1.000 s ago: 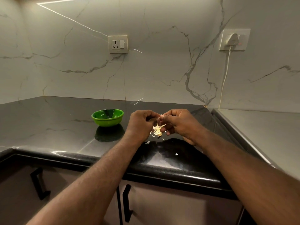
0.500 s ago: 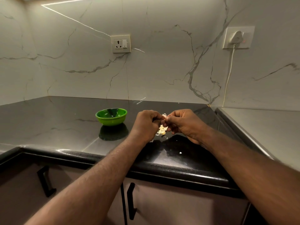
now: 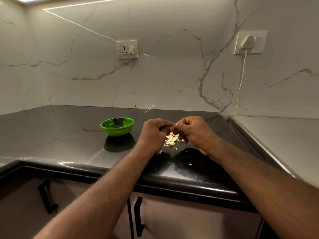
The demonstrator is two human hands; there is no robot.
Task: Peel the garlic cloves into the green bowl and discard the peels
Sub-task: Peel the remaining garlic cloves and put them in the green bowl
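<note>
The green bowl (image 3: 117,127) stands on the black countertop (image 3: 60,135), left of my hands. My left hand (image 3: 152,135) and my right hand (image 3: 195,131) meet above the counter, their fingertips pinching one small garlic clove (image 3: 174,125) between them; most of the clove is hidden by the fingers. Below the hands a small pile of pale garlic cloves and peels (image 3: 171,140) lies on the counter. A few white peel flakes (image 3: 190,164) lie nearer the front edge.
A marble backsplash carries a wall socket (image 3: 127,49) and a second socket with a white plug (image 3: 248,43) and cord. A grey surface (image 3: 276,135) adjoins the counter on the right. Cabinet doors with black handles (image 3: 139,216) sit under the rounded front edge.
Both hands keep working the same clove at the fingertips, with little shift. The view has moved slightly, so the bowl and hands sit a bit further right in frame.
</note>
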